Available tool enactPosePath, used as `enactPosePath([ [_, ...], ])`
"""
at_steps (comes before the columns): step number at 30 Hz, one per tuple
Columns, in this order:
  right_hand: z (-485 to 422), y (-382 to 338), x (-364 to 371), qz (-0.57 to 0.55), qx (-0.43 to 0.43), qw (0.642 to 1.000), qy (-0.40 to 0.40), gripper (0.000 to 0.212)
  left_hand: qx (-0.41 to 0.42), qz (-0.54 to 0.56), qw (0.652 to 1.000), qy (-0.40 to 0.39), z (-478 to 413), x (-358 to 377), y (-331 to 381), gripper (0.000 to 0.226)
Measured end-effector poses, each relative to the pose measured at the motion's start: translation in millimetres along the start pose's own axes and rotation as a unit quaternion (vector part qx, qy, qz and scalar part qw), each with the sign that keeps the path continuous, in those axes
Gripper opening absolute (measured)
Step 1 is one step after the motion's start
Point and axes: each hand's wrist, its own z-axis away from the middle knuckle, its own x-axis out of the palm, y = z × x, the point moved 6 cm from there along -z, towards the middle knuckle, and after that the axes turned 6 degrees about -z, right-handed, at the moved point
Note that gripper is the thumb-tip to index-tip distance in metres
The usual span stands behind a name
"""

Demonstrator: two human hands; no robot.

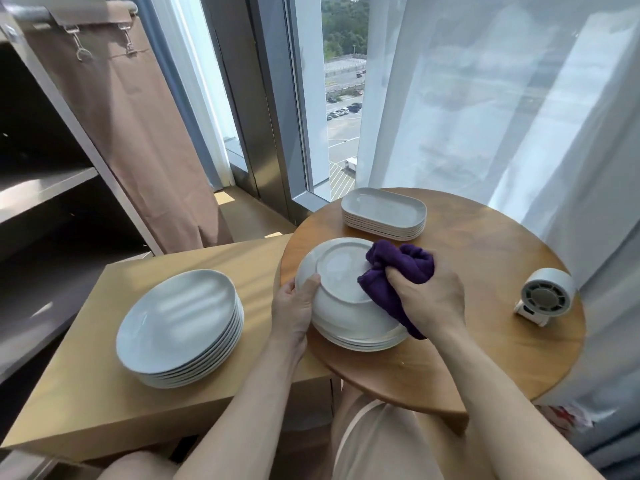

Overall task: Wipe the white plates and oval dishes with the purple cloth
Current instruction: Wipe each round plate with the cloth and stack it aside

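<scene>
Two hands at frame centre: left hand (294,308) grips upturned white plate (341,282) by rim; right hand (431,299) clutches purple cloth (398,271) against plate's underside, above small plate stack (363,341).

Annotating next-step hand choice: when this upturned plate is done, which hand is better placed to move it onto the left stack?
Left, likely. The left hand grips the upturned plate by its rim, on the side nearest the left stack; the right hand holds the purple cloth.
</scene>
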Motion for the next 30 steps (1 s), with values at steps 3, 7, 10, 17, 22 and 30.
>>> enactPosePath([
  [3,-11.9,7.0,-11.7,-0.011,0.028,0.999,0.027,0.033,-0.012,-0.015,1.000,-0.001,0.0,2.0,3.6,0.035],
  [7,-17.5,15.4,-17.2,0.003,0.034,0.999,0.031,0.037,-0.024,-0.063,0.997,-0.026,3.0,5.2,13.0,0.074],
  [10,-16.7,14.7,-14.2,0.014,0.021,0.999,0.024,0.040,-0.015,-0.128,0.992,-0.012,4.2,5.4,18.7,0.083],
  [17,-6.5,-1.2,1.8,0.054,-0.047,0.997,-0.017,0.038,0.047,-0.225,0.972,0.054,15.4,-0.2,33.7,0.071],
  [22,-3.0,-7.8,1.8,0.056,-0.072,0.996,-0.013,0.037,0.045,-0.182,0.981,0.043,21.9,2.2,40.6,0.074],
  [30,2.0,-17.8,0.6,0.037,-0.108,0.994,-0.001,0.041,0.027,-0.079,0.995,0.062,27.9,12.8,55.0,0.053],
])
